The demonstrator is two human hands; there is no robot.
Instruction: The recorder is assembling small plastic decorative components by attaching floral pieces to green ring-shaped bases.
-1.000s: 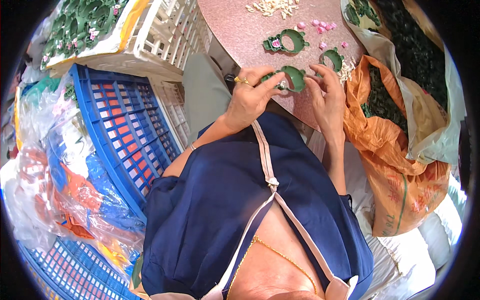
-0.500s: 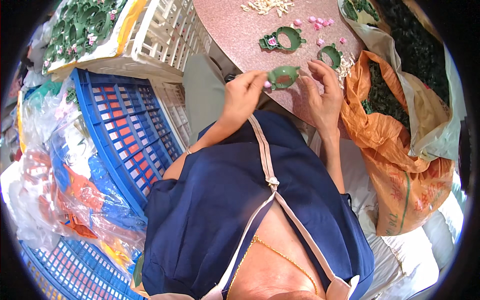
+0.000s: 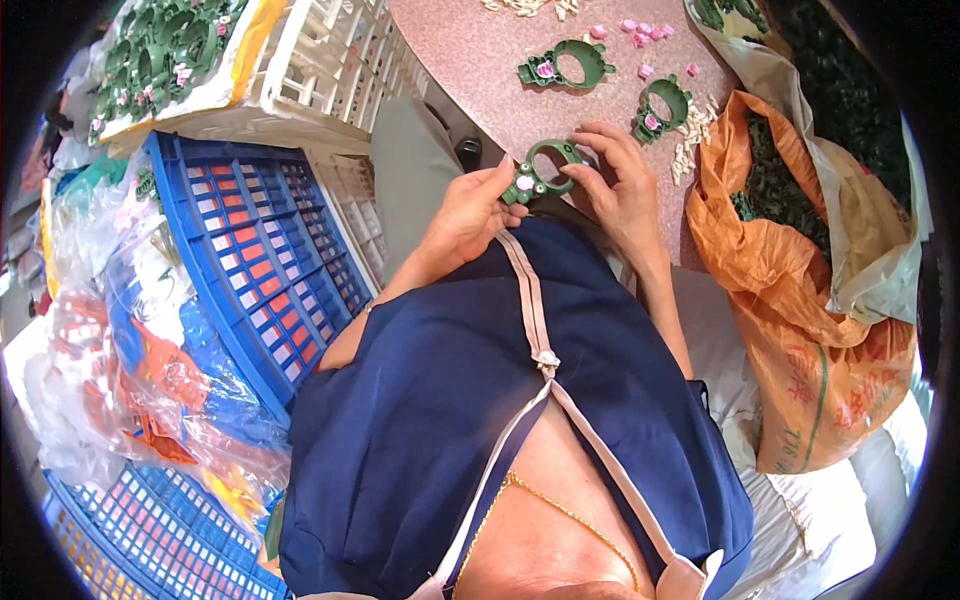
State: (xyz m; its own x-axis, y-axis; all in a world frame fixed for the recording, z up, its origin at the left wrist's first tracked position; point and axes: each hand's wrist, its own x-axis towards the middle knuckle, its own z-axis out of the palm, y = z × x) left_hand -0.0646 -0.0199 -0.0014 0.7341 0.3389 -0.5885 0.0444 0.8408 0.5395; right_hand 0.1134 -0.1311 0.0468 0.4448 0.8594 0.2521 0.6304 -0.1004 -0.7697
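Observation:
A green plastic ring-shaped part [image 3: 528, 187] with a small pale pink rose on its narrow end is held between my hands at the table's near edge. My left hand [image 3: 462, 218] pinches the narrow end, thumb on top and fingers beneath. Around the far right side of the ring, my right hand [image 3: 630, 190] grips with thumb and forefinger. On the table lie two similar green parts, one green ring part [image 3: 603, 66] with a pink rose farther off and another green part [image 3: 684, 104], also bearing a rose, to the right.
The pinkish round table [image 3: 470, 60] carries loose pink roses [image 3: 642, 40] and small cream pegs [image 3: 690, 160]. At right stands an orange woven sack [image 3: 790, 300] of green parts. To the left are a blue plastic basket [image 3: 215, 270], a white crate [image 3: 320, 70] and plastic bags [image 3: 150, 340].
The held part has turned to face upward and come slightly nearer me. My right hand, apart from it before, now grips its ring. A rose now shows on the right-hand table part.

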